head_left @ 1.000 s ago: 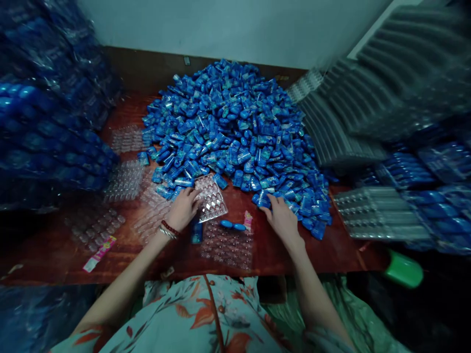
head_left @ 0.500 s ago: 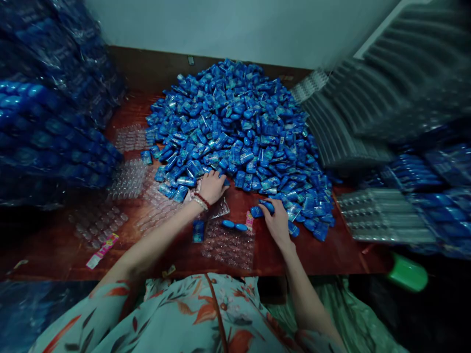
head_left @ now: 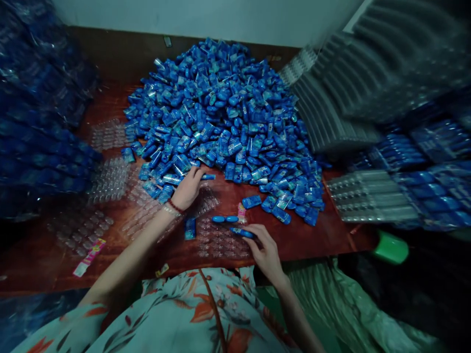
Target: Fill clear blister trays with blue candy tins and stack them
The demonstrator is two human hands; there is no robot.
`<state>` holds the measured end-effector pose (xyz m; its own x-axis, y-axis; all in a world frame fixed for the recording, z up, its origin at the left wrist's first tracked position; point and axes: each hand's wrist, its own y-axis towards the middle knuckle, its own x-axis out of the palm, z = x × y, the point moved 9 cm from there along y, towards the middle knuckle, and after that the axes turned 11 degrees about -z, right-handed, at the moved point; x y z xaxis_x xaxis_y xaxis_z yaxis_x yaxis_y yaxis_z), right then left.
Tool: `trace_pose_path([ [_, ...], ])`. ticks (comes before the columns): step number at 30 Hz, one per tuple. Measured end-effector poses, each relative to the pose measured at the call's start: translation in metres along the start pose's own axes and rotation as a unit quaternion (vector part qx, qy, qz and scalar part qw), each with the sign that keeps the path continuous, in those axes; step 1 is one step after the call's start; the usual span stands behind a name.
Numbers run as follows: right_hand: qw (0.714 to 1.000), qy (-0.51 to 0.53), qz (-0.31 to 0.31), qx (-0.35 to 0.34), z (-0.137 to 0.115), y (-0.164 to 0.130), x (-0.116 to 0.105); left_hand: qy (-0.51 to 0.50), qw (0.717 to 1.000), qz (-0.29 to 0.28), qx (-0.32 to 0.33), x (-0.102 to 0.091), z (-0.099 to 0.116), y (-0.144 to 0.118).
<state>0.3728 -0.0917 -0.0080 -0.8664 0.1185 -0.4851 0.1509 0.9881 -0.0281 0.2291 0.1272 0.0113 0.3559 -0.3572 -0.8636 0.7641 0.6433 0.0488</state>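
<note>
My right hand (head_left: 265,249) pinches a small blue oval pack (head_left: 242,232) between thumb and fingers, over the near part of a clear blister tray (head_left: 221,245). Two similar blue packs (head_left: 225,219) sit end to end along that tray's far edge. At the front of the large pile of blue packs (head_left: 224,113), my left hand (head_left: 187,190) has its fingers closed around another blue pack (head_left: 209,177), whose end sticks out to the right. One more loose pack (head_left: 190,229) lies just left of the tray.
More clear blister trays (head_left: 83,228) are spread on the red-brown table at left. Pink-and-white strips (head_left: 89,257) lie nearby. Stacked clear trays (head_left: 331,117) rise at right beside wrapped blue bundles (head_left: 423,191). Tall blue bundles (head_left: 40,142) stand at left. A green object (head_left: 390,247) is at the right edge.
My right hand has moved from the pile's edge toward me and left, bringing a blue pack over the tray. My left hand has drawn slightly left, a pack now showing in its fingers.
</note>
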Motion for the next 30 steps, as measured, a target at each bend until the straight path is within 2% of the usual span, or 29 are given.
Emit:
trace_pose_path([
  [2,0.996,-0.065,-0.003,-0.067,-0.007,0.001,0.012,-0.068,0.997,0.012,-0.018,-0.012,0.003,-0.039],
  [4,0.985,-0.131,-0.038,-0.106,-0.011,0.003,0.026,-0.106,0.993,-0.007,-0.057,-0.014,0.006,-0.079],
  [7,0.958,-0.241,-0.115,-0.102,-0.017,0.008,0.043,-0.139,0.987,-0.034,-0.074,-0.004,0.023,-0.125],
  [9,0.941,-0.291,-0.152,-0.082,-0.022,0.014,0.048,-0.146,0.987,-0.015,-0.058,0.005,0.037,-0.139],
  [12,0.926,-0.325,-0.181,-0.063,-0.03,0.024,0.049,-0.118,0.992,0.031,-0.025,0.02,0.05,-0.139],
  [16,0.91,-0.358,-0.201,-0.051,-0.034,0.027,0.05,-0.058,0.997,0.047,0.03,0.037,0.058,-0.122],
  [19,0.895,-0.389,-0.213,-0.042,-0.037,0.021,0.053,0.012,0.993,0.049,0.105,0.039,0.07,-0.116],
  [24,0.887,-0.392,-0.241,-0.035,-0.038,0.015,0.06,0.085,0.972,0.05,0.213,0.037,0.091,-0.125],
  [27,0.88,-0.387,-0.272,-0.036,-0.036,0.014,0.062,0.101,0.965,0.058,0.235,0.038,0.098,-0.134],
  [30,0.875,-0.38,-0.297,-0.023,-0.033,0.014,0.063,0.105,0.968,0.054,0.221,0.041,0.099,-0.139],
])
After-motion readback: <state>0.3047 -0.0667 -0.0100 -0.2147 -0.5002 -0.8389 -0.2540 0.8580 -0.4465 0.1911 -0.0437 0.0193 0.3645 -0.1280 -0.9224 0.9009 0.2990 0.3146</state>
